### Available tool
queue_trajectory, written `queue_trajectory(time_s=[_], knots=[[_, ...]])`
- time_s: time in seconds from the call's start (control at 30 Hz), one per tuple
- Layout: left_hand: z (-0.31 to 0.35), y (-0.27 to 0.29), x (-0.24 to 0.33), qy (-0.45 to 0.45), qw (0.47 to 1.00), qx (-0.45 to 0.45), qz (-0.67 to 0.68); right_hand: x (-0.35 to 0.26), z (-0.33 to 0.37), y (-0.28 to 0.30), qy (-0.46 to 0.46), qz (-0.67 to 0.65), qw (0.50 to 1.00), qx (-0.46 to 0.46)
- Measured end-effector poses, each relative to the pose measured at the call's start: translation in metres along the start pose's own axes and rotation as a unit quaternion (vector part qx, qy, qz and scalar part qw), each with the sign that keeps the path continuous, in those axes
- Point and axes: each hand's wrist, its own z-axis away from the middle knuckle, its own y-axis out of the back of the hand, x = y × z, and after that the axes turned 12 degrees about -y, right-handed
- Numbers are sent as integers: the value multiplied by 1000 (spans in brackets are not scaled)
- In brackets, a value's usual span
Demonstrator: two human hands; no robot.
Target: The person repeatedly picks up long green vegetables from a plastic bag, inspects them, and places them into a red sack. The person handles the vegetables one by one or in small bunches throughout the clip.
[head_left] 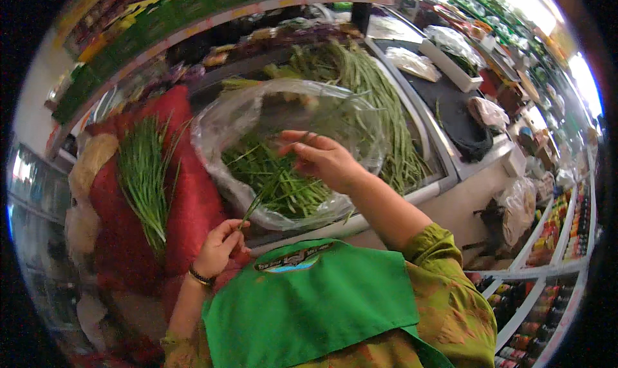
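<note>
Green chives [145,175] on red cloth [193,200]; clear plastic bag [219,130]; plain green apron [309,303]; olive sleeve [450,291] mottled with orange.

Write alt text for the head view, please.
A person's right hand reaches into a clear plastic bag of green chives, while the left hand pinches a few stalks. More chives lie on a red cloth.

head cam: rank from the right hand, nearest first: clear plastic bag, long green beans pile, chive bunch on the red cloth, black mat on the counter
From the right hand:
1. Clear plastic bag, around the hand, which is reaching into it.
2. Long green beans pile, just behind, up-right.
3. Black mat and chive bunch, on opposite sides: too close to call.
</note>
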Motion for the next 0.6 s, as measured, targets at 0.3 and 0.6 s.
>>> queue_trajectory(time_s=[0.3,0.6], knots=[[10,86,21,-185,956,198,109,17,-22,10,27,-76,995,59],[69,225,-41,6,803,477,-356,48,-55,-1,-149,102,981,72]])
